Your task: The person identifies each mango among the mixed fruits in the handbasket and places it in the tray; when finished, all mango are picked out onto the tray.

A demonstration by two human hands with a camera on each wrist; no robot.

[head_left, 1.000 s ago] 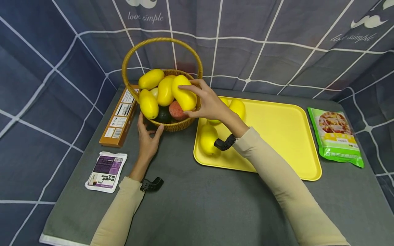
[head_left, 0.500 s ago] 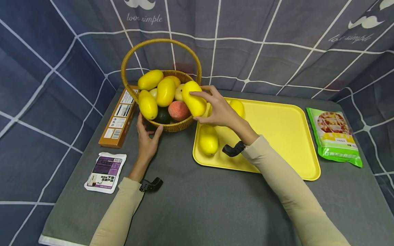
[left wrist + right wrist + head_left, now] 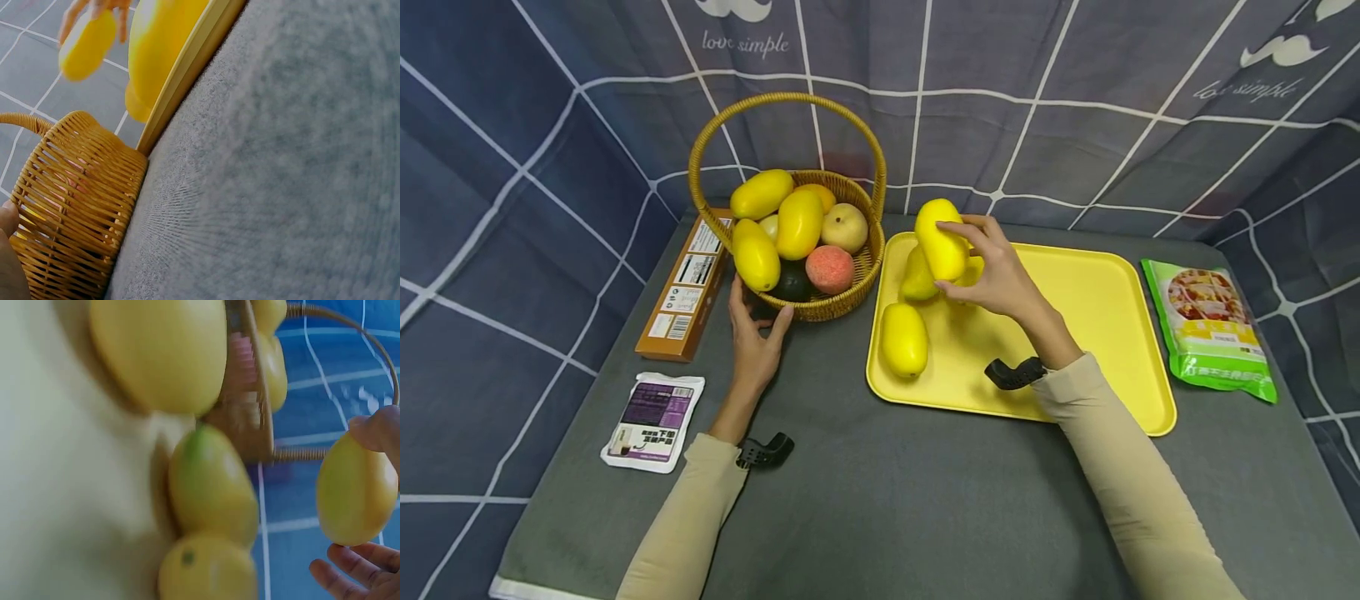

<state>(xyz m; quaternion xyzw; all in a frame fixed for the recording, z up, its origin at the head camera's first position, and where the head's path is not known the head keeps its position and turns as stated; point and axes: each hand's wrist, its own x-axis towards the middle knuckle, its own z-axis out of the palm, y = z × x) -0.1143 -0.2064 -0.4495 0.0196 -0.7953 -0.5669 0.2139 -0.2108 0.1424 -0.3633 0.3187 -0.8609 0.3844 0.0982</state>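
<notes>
My right hand [image 3: 1000,271] pinches a yellow mango [image 3: 942,240] between thumb and fingers, raised above the left end of the yellow tray [image 3: 1075,333]. Beneath it on the tray lies a greenish-yellow fruit [image 3: 916,279], and nearer the front another yellow mango [image 3: 904,340]. A further yellow fruit [image 3: 209,569] shows in the right wrist view. My left hand [image 3: 756,346] touches the front of the wicker basket [image 3: 827,311], thumb and fingers spread. Inside are several yellow mangoes [image 3: 800,223], a pale round fruit [image 3: 845,227], a reddish fruit [image 3: 830,269] and a dark green fruit [image 3: 793,282].
Left of the basket lies an orange-brown box [image 3: 688,287], with a white and purple pouch [image 3: 653,422] in front of it. A green food packet [image 3: 1210,327] lies right of the tray. The basket's tall handle [image 3: 790,98] arches up before the checked curtain [image 3: 985,125].
My right hand has carried the mango rightward, out from over the basket to above the tray. The pale and reddish fruits in the basket are uncovered. My left hand stays at the basket.
</notes>
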